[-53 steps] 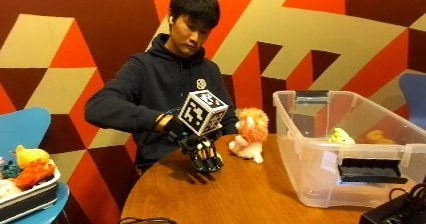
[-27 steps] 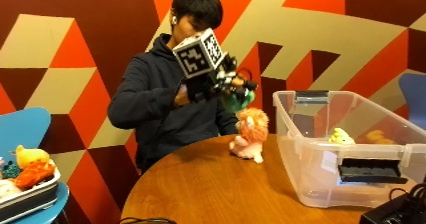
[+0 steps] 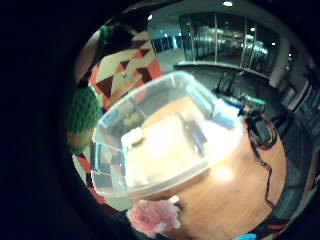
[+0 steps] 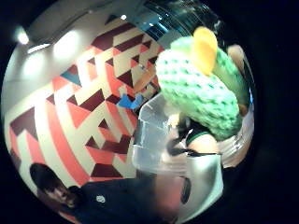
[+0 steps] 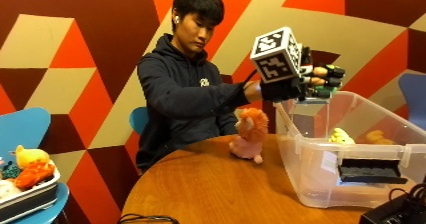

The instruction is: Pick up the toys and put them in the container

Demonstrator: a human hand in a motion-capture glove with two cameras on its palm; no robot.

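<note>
My gloved right hand [image 5: 303, 84] is raised over the near-left corner of the clear plastic container [image 5: 313, 169], its fingers curled round a green crocheted toy [image 5: 324, 91]. The toy [image 4: 203, 88] fills much of the thumb side palm view, green with a yellow part. In the little finger side palm view the container [image 3: 110, 185] lies below the hand, with a pale yellow toy [image 3: 134, 137] inside. That yellow toy [image 5: 341, 135] and an orange one [image 5: 377, 137] lie in the container. A pink and orange lion toy [image 5: 247, 134] stands on the round wooden table [image 5: 200, 189] just left of the container.
At the far left a white tray [image 5: 30, 199] on a blue chair holds several more plush toys. A black device with cables [image 5: 399, 211] lies at the table's front right. Another blue chair [image 5: 414, 96] stands behind the container.
The hand has lifted the green toy from the table and carried it up and to the right, to above the container's corner.
</note>
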